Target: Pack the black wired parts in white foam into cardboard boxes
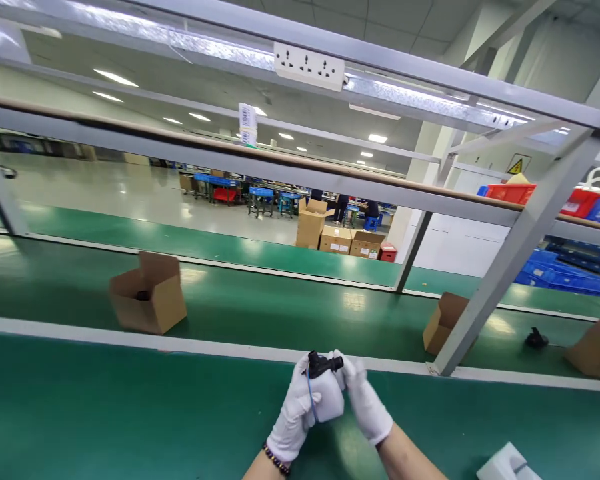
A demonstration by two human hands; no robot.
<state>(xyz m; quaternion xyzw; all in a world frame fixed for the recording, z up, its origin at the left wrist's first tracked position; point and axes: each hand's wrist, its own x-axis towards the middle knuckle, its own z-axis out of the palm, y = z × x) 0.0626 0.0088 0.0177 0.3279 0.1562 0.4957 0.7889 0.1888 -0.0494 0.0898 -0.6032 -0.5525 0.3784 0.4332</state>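
Observation:
In the head view, my gloved left hand (293,410) is wrapped round a small white plastic container (329,395). On top of it sits a black fitting (323,365) with a side spout pointing right. A thin blue wire or tube (310,390) runs down from the fitting along the container's left side. My gloved right hand (364,400) is just right of the container, fingers stretched up towards the spout; slight blur hides whether they touch it. Beneath both hands lies the green work surface (130,407). A white block-like piece (509,463) is partly cut off at the lower right.
Beyond a pale rail (205,347) runs a green belt-like strip with an open cardboard box (153,300) at left and another box (443,323) behind a slanted metal post (520,253). Farther right are a small black part (536,339) and a third box (597,350).

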